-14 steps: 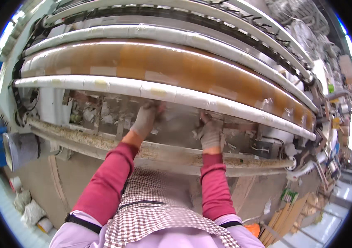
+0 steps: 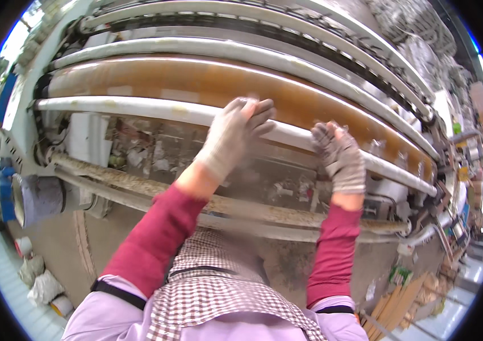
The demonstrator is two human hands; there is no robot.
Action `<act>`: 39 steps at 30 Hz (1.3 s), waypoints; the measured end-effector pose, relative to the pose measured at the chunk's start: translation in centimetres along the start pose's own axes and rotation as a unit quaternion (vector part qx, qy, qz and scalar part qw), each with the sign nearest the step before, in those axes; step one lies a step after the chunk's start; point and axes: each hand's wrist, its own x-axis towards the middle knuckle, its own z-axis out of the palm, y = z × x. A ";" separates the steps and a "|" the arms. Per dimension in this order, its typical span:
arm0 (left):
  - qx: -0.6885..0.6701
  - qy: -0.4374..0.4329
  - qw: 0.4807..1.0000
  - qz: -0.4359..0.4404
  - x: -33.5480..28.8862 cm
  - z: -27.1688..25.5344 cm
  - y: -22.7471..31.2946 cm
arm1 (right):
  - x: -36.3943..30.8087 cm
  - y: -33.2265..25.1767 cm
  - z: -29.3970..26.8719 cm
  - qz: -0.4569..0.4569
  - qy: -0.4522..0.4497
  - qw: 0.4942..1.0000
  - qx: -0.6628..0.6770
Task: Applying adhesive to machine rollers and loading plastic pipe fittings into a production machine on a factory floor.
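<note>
My left hand (image 2: 234, 133), in a pale knitted glove with bare fingertips, is raised in front of the lower white roller (image 2: 133, 106). Its fingers are curled together near the brown, glossy wide roll (image 2: 196, 79). To its right, my right hand (image 2: 341, 158) wears a similar, dirtier glove. Those fingers are bent inward too, over the same roller and close to the brown roll's lower side. A faint, see-through blur lies between and below the hands. Whatever the fingertips pinch, if anything, is too thin or hidden to name.
Another white roller (image 2: 196, 46) runs behind the brown roll. A stained, rough bar (image 2: 105, 170) crosses the machine's front at waist height. Paper scraps (image 2: 136, 156) litter the space underneath. Flattened cardboard (image 2: 394, 304) lies at lower right, white bags (image 2: 45, 287) at lower left.
Both hands have risen from below the lower white roller to in front of it and the brown roll. They have also shifted right, and the view has moved slightly.
</note>
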 end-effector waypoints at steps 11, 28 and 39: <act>0.176 -0.125 0.976 0.032 -2.7 -3.9 6.2 | -4.9 5.7 7.4 -0.144 -0.072 0.952 -0.259; 0.280 0.156 0.945 -0.063 -8.4 -35.0 15.3 | -3.7 31.1 18.0 0.044 0.060 0.997 0.001; 0.016 0.053 0.998 -0.029 -5.0 -19.8 25.1 | -0.6 17.8 28.1 0.063 0.040 0.997 0.010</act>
